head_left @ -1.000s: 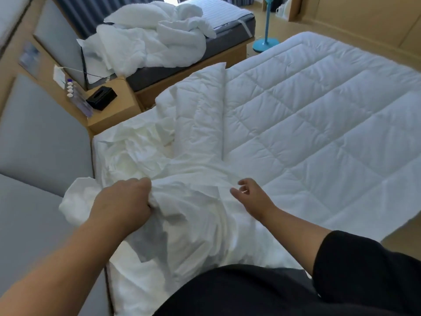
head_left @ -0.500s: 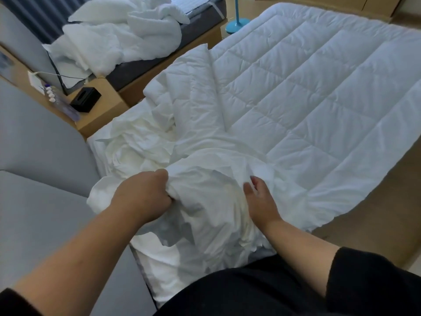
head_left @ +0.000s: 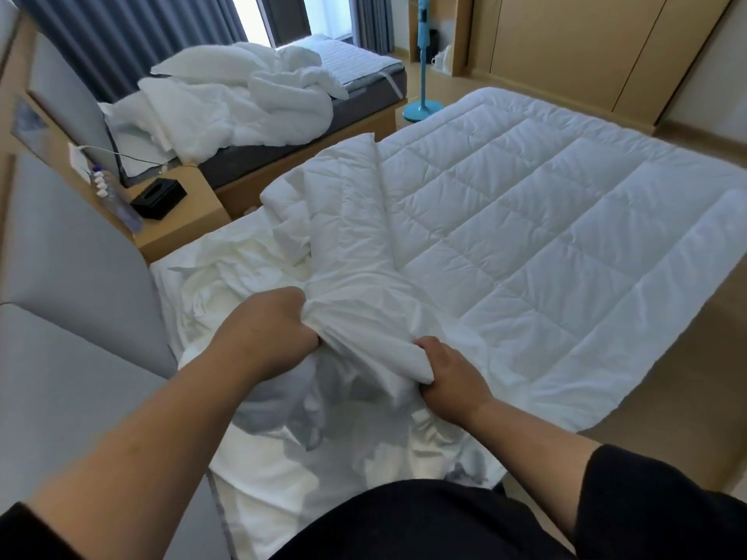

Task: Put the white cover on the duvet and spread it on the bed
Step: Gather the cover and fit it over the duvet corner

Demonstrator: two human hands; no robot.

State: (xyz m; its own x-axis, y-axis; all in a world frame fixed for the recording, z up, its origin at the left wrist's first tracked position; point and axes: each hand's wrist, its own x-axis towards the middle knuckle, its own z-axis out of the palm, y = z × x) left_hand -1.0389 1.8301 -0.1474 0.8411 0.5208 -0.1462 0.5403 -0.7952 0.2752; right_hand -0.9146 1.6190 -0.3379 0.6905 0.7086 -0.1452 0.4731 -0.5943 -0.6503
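Fingers of the left hand (head_left: 266, 333) and right hand (head_left: 452, 377) curl tightly around a bunched fold of white cover (head_left: 364, 341) near the head of the bed (head_left: 258, 491). Both forearms reach forward, close together. Beyond them the quilted duvet (head_left: 545, 236) lies spread flat, its right edge overhanging bare wooden floor (head_left: 667, 398).

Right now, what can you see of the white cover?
The white cover is thin, smooth, wrinkled fabric, bunched in a heap at the near end of the bed, partly over the quilted duvet. The left hand and right hand each grip a gathered fold. It is not yet on the duvet.
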